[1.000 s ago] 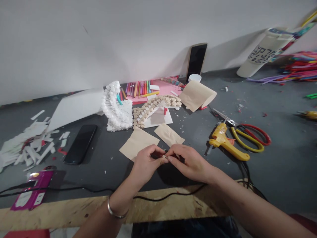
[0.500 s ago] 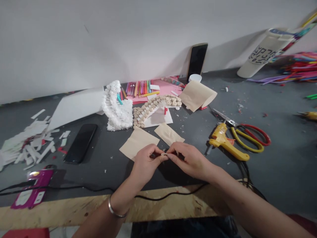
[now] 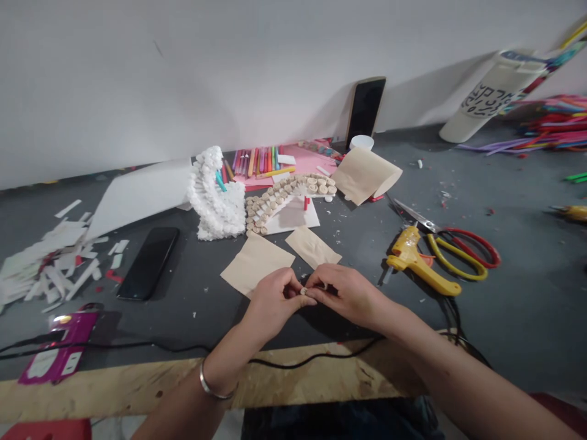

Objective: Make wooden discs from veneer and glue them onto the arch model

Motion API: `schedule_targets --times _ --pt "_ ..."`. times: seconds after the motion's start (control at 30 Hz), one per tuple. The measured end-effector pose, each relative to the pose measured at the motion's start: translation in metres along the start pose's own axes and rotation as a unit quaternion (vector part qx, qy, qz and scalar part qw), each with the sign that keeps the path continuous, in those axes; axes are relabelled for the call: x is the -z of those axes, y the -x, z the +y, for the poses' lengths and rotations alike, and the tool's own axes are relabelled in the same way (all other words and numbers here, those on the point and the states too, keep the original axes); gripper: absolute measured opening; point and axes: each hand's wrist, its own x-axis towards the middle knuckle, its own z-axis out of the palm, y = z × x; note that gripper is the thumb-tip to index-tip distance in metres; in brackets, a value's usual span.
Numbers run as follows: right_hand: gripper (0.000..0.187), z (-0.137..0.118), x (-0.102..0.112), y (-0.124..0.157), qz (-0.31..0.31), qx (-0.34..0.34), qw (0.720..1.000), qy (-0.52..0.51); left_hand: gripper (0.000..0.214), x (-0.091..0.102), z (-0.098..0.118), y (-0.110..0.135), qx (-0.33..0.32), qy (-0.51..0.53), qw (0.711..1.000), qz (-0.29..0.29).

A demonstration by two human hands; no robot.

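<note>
My left hand and my right hand meet over the grey table, fingers pinched together on a small tan paper roll. Just beyond the fingertips lie two tan paper pieces. Farther back stands an arch of tan paper rolls on a white card, beside a white curved paper piece. A silver bangle sits on my left wrist.
A yellow glue gun and red-handled scissors lie to the right. A black phone and white paper scraps are left. Coloured pens, a leaning phone and a black cable are also here.
Both hands stayed together, turning the small roll slightly between the fingertips; the view shifted a little upward. Nothing else moved.
</note>
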Motion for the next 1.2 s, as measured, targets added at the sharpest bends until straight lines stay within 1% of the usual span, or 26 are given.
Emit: schedule_targets --times 0.2,0.33,0.4,0.53,0.63,0.73,0.83,0.9,1.03,1.2 --pt "0.009 0.000 -0.004 0.001 0.060 0.027 0.998 0.016 0.021 -0.001 0.000 0.002 -0.025 -0.021 0.999 0.023" --pt "0.009 0.001 -0.003 0.000 0.092 0.025 0.995 0.022 0.014 0.000 0.000 0.004 -0.059 -0.003 0.998 0.009" --pt "0.009 0.001 -0.001 0.000 0.096 0.027 0.995 0.022 0.014 0.001 -0.001 0.004 -0.067 0.009 0.998 0.008" --pt "0.011 0.003 -0.001 0.001 0.093 0.049 0.994 0.025 0.018 0.002 -0.004 0.003 -0.061 0.029 0.998 0.009" --pt "0.011 0.002 -0.002 0.001 0.101 0.053 0.993 0.028 0.022 0.001 -0.003 0.002 -0.092 0.026 0.995 0.002" --pt "0.011 -0.002 -0.001 0.000 0.114 0.042 0.992 0.025 0.023 -0.001 -0.003 0.002 -0.111 0.014 0.994 0.018" --pt "0.013 -0.007 0.002 -0.001 0.116 0.026 0.993 0.009 0.025 -0.003 -0.005 0.004 -0.094 0.034 0.994 0.050" --pt "0.014 -0.009 0.004 0.000 0.111 0.018 0.994 -0.002 0.027 -0.004 -0.005 0.005 -0.068 0.077 0.993 0.065" --pt "0.015 -0.006 0.005 0.003 0.092 0.019 0.996 0.001 0.028 -0.004 -0.003 0.005 -0.019 0.155 0.985 0.072" --pt "0.017 -0.003 0.004 0.005 0.073 0.030 0.997 0.000 0.026 -0.004 -0.001 0.003 0.001 0.181 0.981 0.069"
